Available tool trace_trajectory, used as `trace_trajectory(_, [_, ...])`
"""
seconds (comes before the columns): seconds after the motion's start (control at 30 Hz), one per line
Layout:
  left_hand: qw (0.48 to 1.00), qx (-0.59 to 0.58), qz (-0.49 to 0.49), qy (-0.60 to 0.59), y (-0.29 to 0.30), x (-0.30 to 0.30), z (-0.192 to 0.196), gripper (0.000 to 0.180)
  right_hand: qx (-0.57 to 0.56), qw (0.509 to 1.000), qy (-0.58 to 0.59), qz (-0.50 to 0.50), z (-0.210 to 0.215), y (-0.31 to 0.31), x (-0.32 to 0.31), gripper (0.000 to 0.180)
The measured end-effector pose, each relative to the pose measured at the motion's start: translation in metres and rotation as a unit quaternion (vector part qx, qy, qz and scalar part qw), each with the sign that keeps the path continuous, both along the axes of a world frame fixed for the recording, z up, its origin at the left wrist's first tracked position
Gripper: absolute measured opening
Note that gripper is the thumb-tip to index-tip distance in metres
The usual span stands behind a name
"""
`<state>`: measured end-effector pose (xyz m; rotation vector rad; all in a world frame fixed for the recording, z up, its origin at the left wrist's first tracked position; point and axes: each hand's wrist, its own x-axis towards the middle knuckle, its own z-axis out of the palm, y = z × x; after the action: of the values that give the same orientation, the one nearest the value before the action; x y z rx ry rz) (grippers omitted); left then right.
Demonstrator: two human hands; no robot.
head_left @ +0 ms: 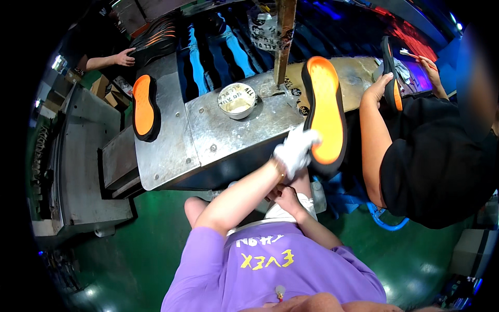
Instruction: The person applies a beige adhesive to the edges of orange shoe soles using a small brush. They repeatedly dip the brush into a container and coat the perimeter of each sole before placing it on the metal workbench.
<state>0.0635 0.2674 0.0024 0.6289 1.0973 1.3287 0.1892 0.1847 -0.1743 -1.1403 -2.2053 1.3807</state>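
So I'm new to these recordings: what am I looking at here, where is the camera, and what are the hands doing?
There is no machine: a person works with their two hands, filmed by a fisheye camera on their head that looks down, so straight edges bend. The left hand, in a white glove, grips an orange-and-black shoe sole by its lower end. The right hand rests low by the lap; whether it holds anything is unclear. On the metal bench stand a round tin and a second orange sole. A co-worker in black sits at the right, handling another sole.
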Motion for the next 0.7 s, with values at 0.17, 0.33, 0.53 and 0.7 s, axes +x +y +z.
trace_trajectory(0.17, [0.997, -0.05, -0.001, -0.052, 0.053, -0.008, 0.011, 0.031, -0.011, 1.0, 0.012, -0.001, 0.003, -0.007, 0.0, 0.024])
trace_trajectory(0.33, [0.751, 0.266, 0.112, 0.593, -0.076, -0.079, -0.005, 0.048, -0.054, 0.998, 0.028, -0.027, -0.002, -0.006, -0.002, 0.028])
trace_trajectory(0.53, [0.405, -0.181, 0.298, 0.845, -0.186, -0.262, -0.013, 0.063, 0.017, 1.0, -0.011, 0.01, -0.009, -0.01, -0.006, 0.029])
trace_trajectory(0.7, [0.614, -0.189, 0.305, 0.703, -0.236, -0.337, -0.065, 0.054, 0.023, 1.0, -0.003, 0.013, -0.013, -0.009, -0.007, 0.029])
